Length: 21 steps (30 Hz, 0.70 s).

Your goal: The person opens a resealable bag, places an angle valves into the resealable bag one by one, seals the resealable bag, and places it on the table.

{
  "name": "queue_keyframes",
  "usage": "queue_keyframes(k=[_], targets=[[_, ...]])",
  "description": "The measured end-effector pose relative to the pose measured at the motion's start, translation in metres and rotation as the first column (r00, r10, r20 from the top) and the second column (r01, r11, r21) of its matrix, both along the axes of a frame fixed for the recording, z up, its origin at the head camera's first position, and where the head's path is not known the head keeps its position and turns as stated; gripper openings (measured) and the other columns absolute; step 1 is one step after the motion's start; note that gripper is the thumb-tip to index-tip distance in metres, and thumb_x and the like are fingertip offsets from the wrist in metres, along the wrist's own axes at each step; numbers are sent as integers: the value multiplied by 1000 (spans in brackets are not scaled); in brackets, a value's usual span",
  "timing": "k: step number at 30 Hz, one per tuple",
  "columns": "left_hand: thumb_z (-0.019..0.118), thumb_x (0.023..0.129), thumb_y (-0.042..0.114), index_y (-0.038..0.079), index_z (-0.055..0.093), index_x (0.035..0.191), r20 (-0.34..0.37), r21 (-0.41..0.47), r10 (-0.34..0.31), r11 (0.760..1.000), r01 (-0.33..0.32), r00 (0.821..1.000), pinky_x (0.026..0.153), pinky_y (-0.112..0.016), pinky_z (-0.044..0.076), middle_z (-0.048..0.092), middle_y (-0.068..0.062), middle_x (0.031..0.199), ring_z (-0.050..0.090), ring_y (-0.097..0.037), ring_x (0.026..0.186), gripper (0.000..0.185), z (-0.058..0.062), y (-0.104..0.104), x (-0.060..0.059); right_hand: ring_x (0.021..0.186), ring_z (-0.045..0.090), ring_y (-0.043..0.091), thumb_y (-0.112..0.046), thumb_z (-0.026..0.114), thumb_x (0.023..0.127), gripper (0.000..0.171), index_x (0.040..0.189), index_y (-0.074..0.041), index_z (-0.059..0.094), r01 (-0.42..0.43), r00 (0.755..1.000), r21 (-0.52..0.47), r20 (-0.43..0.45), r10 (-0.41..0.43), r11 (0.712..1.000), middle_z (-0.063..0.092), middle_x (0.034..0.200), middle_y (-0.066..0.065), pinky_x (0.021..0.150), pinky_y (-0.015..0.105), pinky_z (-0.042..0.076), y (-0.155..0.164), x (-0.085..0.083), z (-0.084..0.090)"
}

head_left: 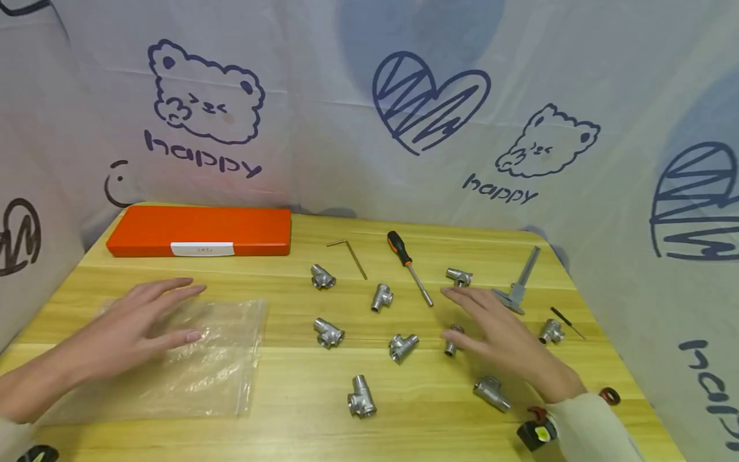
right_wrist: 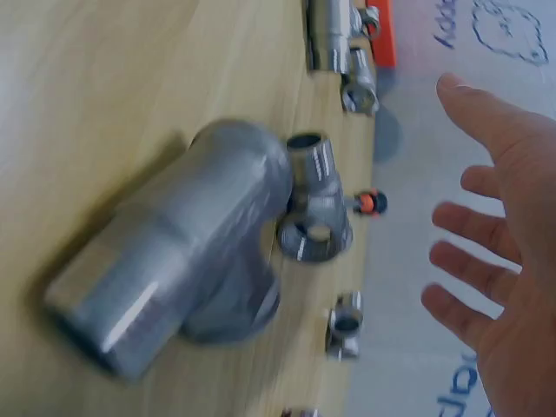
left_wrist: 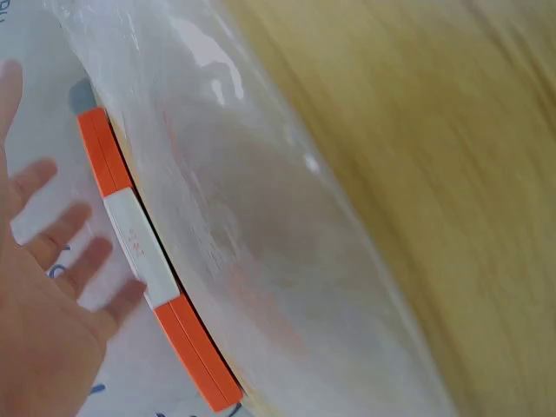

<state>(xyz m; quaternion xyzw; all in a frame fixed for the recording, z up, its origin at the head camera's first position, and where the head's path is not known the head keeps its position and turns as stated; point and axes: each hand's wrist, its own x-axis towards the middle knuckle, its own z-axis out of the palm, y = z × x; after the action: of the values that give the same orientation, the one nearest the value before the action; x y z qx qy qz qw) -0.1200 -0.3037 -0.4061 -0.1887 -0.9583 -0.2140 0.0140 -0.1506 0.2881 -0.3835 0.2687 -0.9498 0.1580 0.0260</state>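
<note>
My left hand (head_left: 156, 314) hovers flat, fingers spread, over a clear plastic bag (head_left: 196, 366) lying on the wooden table (head_left: 300, 430). In the left wrist view the left hand (left_wrist: 48, 287) is open and holds nothing, with the bag (left_wrist: 261, 226) below it. My right hand (head_left: 482, 324) is open too, fingers spread above a steel tee fitting (head_left: 452, 348) that its thumb partly hides. Another fitting (head_left: 491, 391) lies by that wrist. The right wrist view shows this fitting (right_wrist: 182, 278) large and close, and the open right hand (right_wrist: 499, 261) apart from it.
Several more tee fittings (head_left: 328, 333) are scattered over the table's middle. An orange case (head_left: 199, 230) lies at the back left. A hex key (head_left: 350, 255), a screwdriver (head_left: 407, 264), a caliper (head_left: 519, 283) and a thin black tool (head_left: 568, 323) lie behind and right.
</note>
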Motion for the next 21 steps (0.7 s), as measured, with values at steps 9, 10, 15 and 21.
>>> queue_keyframes(k=[9, 10, 15, 21], targets=[[86, 90, 53, 29, 74, 131, 1, 1, -130, 992, 130, 992, 98, -46, 54, 68, 12, 126, 60, -16, 117, 49, -8, 21, -5, 135, 61, 29, -43, 76, 102, 58, 151, -13, 63, -160, 975, 26, 161, 154, 987, 68, 145, 4, 115, 58, 51, -32, -18, -2], [86, 90, 54, 30, 74, 130, 15, 4, -142, 990, 142, 990, 95, -42, 55, 67, 14, 124, 59, -12, 114, 48, -10, 21, -6, 133, 62, 28, -41, 76, 102, 56, 150, -13, 65, -185, 970, 38, 168, 176, 982, 69, 142, 4, 115, 58, 51, -34, -20, -4], [85, 94, 47, 28, 73, 123, 97, 53, -186, 982, 181, 978, 87, -28, 54, 65, 19, 116, 56, -1, 103, 37, -15, 16, -11, 121, 64, 23, -33, 78, 101, 41, 137, -14, 74, -287, 948, 92, 167, 270, 953, 73, 130, 0, 110, 52, 54, -43, -24, -10], [81, 100, 34, 31, 70, 109, 135, 141, -229, 967, 210, 964, 83, -23, 53, 65, 20, 105, 54, 1, 96, 14, -19, 13, -14, 108, 65, 13, -25, 79, 101, 22, 122, -19, 80, -319, 940, 102, 156, 302, 942, 72, 116, -7, 98, 41, 57, -48, -27, -13]])
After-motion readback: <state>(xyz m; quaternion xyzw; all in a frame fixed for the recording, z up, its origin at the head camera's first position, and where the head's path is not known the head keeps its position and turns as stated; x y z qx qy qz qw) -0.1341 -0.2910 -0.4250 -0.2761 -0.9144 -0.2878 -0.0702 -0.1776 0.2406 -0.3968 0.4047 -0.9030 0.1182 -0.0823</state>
